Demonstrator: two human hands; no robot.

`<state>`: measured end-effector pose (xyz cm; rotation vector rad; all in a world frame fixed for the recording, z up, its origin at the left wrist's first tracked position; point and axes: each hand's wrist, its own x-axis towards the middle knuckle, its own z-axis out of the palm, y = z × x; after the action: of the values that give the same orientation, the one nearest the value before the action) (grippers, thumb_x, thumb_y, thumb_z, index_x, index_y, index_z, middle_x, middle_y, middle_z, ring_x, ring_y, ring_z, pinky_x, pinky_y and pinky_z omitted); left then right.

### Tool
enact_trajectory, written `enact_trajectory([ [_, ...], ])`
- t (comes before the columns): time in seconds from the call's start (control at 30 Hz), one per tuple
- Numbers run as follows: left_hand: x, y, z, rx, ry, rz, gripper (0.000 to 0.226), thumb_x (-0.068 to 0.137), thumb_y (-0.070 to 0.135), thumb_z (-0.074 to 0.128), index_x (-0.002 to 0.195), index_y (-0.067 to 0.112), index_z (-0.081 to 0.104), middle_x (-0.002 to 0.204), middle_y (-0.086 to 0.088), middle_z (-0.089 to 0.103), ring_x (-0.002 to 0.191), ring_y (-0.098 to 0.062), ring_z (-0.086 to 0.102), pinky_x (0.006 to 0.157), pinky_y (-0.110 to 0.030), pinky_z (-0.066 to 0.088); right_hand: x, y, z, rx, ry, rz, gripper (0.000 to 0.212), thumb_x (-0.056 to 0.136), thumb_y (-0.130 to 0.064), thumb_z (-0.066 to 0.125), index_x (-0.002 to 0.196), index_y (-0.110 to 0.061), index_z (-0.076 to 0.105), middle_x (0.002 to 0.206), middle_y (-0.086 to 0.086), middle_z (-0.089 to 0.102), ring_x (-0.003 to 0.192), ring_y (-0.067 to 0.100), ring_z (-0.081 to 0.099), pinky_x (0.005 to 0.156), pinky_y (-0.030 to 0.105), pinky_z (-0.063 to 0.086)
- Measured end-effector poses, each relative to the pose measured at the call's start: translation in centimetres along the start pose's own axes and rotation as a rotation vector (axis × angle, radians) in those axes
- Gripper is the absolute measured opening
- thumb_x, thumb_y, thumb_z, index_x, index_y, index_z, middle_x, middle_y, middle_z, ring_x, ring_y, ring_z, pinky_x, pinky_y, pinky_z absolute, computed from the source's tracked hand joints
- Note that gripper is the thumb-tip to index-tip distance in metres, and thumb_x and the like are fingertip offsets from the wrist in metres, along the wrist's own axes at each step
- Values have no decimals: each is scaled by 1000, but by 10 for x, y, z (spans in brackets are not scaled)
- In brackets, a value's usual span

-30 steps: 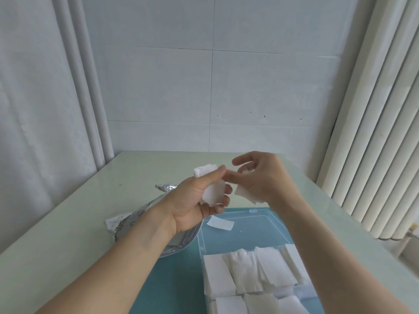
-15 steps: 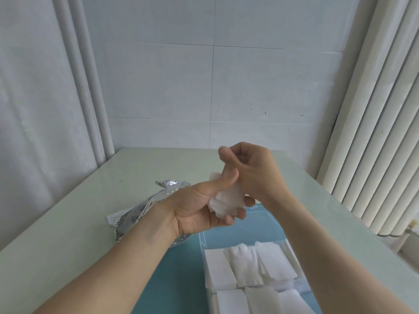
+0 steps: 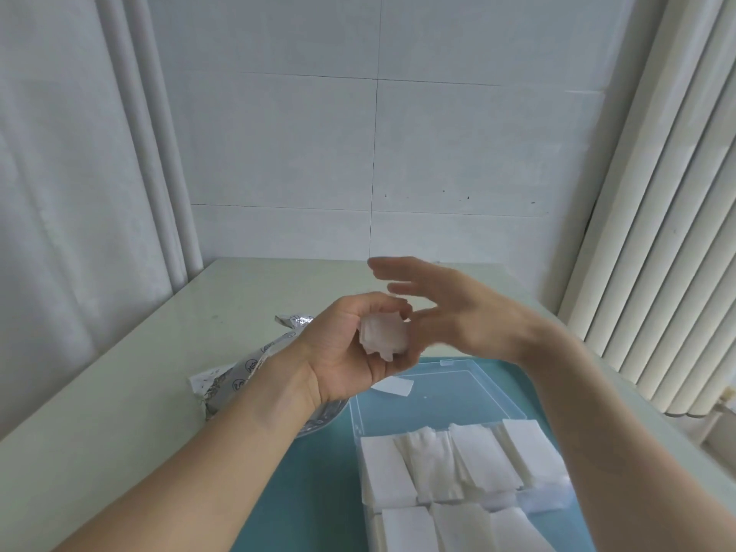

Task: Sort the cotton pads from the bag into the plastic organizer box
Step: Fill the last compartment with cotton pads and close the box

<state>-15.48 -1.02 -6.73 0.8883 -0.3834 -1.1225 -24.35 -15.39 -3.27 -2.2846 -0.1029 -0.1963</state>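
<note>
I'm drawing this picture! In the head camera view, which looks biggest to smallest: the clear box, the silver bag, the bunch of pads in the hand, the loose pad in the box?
1. Clear organizer box, though partly cut off.
2. Silver bag, partly hidden by the left hand.
3. Bunch of cotton pads in the left hand's grip.
4. Loose pad.
The last two look close; the bunch is nearer the camera.

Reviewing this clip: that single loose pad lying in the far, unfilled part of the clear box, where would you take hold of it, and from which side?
Probably by its right end, from above. The loose pad lies flat on the organizer box floor, so there is no edge to wrap; a thumb-and-finger pinch grip should lift that end. Its left end sits under the left hand, which holds a stack of pads; the right hand is open.
</note>
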Motion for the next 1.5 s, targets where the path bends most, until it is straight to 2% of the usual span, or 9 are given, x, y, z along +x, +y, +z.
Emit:
enact_trajectory([
  [0.13, -3, 0, 4, 40, -20, 27, 11, 83, 13, 61, 92, 12, 68, 83, -5, 63, 72, -23, 67, 66, -34, 57, 0, -1, 9, -249, -39, -4, 107, 66, -23, 93, 152, -40, 31, 142, -24, 47, 129, -3, 47, 101, 20, 47],
  [0.3, -5, -1, 5, 143, -135, 54, 24, 86, 18, 59, 106, 15, 73, 95, -9, 70, 83, -29, 68, 85, -50, 54, 5, 4, 7, -250, 83, -21, 84, 61, -36, 93, 137, -33, 57, 119, -21, 65, 112, -3, 61, 98, 35, 53],
  [0.4, -2, -1, 4, 108, -108, 77, 25, 87, 15, 57, 102, 13, 75, 97, -9, 71, 84, -24, 70, 81, -39, 56, 3, 5, 7, -202, 32, 17, 95, 59, -31, 96, 142, -35, 49, 121, -20, 62, 106, -1, 64, 92, 32, 57],
  [0.5, 3, 0, 2, -28, -36, 135, 23, 92, 14, 53, 102, 6, 72, 103, -14, 70, 88, -27, 70, 79, -35, 56, 5, 6, 8, -195, 169, 32, 101, 54, -35, 98, 141, -36, 48, 124, -14, 57, 107, 2, 63, 90, 28, 57],
  [0.7, 10, 4, -6, -205, 78, 377, 12, 98, 18, 46, 103, 9, 53, 115, -22, 68, 109, -35, 66, 96, -42, 50, 9, -1, 15, -298, 546, -52, 36, 63, -43, 91, 81, -33, 61, 88, -12, 60, 79, -4, 54, 66, 8, 41],
  [0.87, 11, 6, -12, -201, 72, 444, 14, 98, 23, 44, 97, 13, 55, 114, -15, 67, 103, -30, 63, 85, -39, 48, 8, -11, 23, 180, 303, 134, 13, 89, -23, 74, 94, -12, 70, 78, 5, 77, 68, 18, 70, 63, 30, 56],
  [1.07, 9, 7, -11, -219, 39, 424, 17, 98, 23, 45, 91, 13, 57, 115, -15, 66, 102, -29, 64, 101, -38, 44, 10, -14, 33, 694, 327, 214, 13, 86, 0, 74, 95, 4, 67, 81, 21, 73, 70, 26, 71, 62, 28, 60],
  [1.3, 8, 8, -10, -165, 30, 402, 13, 97, 26, 50, 89, 17, 52, 115, -15, 69, 100, -28, 66, 78, -34, 47, 12, -9, 27, 736, 321, 226, 7, 94, -5, 66, 91, 0, 70, 81, 14, 72, 68, 22, 70, 63, 26, 58],
  [1.5, 8, 5, -6, -168, 128, 410, 29, 98, 44, 54, 98, 17, 43, 121, -16, 67, 112, -39, 64, 102, -46, 47, 12, -8, 32, 548, 231, 206, 40, 76, -18, 86, 110, -4, 68, 89, 10, 74, 79, 19, 70, 75, 30, 59],
])
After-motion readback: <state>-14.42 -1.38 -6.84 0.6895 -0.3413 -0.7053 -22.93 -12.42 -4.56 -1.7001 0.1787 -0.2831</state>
